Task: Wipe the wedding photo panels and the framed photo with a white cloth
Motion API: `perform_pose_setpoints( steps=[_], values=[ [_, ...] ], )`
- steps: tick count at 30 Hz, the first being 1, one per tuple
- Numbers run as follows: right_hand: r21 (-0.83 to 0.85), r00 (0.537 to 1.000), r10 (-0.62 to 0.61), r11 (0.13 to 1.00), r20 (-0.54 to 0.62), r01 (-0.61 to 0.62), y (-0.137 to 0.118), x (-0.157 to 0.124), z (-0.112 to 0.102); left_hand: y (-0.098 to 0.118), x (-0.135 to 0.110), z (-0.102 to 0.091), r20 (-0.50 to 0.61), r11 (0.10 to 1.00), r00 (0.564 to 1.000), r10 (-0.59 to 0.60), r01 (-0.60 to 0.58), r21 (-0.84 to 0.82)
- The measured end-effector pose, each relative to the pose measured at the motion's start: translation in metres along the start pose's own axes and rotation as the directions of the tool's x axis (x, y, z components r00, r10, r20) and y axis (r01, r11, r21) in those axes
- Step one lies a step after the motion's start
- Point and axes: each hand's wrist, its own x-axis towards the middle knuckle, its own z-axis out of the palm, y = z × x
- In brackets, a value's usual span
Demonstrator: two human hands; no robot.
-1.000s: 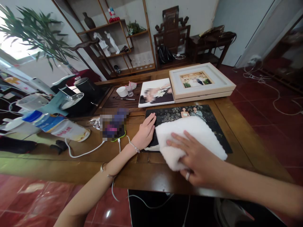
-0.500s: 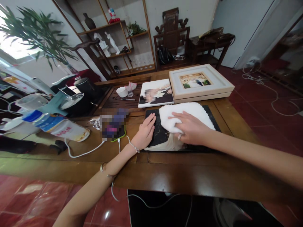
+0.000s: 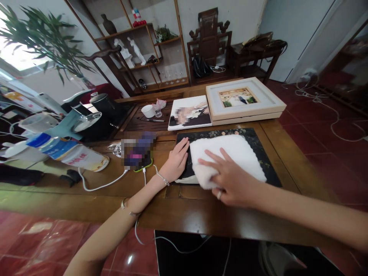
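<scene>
fluffy cloth [image 3: 238, 155], now nearer front of flat print [image 3: 258, 145]

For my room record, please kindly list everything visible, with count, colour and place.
Cloth: 1, white, on photo panel
Photo panel: 1, mostly black, on table
Smaller print: 1, black and white, beyond it
Framed picture: at least 1, cream frame, beside smaller print
Bottle: 1, blue and white, left
Cup: 1, white, on tray
Pots: at least 2, black, left
Cables: several, white, table and floor
Plant: 1, green, top left
Shelf unit: 1, brown, background
Chairs: at least 2, brown, background
Table: 1, brown, foreground
Left hand: 1, bare, photo panel's left edge
Right hand: 1, bare, on cloth
</scene>
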Motion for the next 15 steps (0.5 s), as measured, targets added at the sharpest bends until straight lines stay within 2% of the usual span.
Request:
perform_pose_setpoints(
  steps=[3,6,11,15],
  values=[
    [0.066,0.998,-0.024,0.998,0.058,0.02,-0.027,-0.021,0.002,0.001,0.001,0.0,-0.001,1.0,1.0,-0.01,0.01,0.004],
    [0.095,0.997,-0.026,0.995,0.075,0.019,-0.032,-0.026,0.0,0.002,0.001,-0.001,-0.003,1.0,1.0,-0.009,0.009,0.002],
    [-0.002,1.0,0.01,1.0,0.013,-0.01,0.004,-0.003,-0.008,0.002,0.001,0.0,-0.007,1.0,1.0,-0.008,0.008,-0.007],
    [-0.082,0.992,0.111,0.99,-0.06,-0.115,0.043,0.026,-0.014,0.001,0.0,0.0,-0.002,1.0,1.0,-0.012,0.012,-0.015]
  ],
)
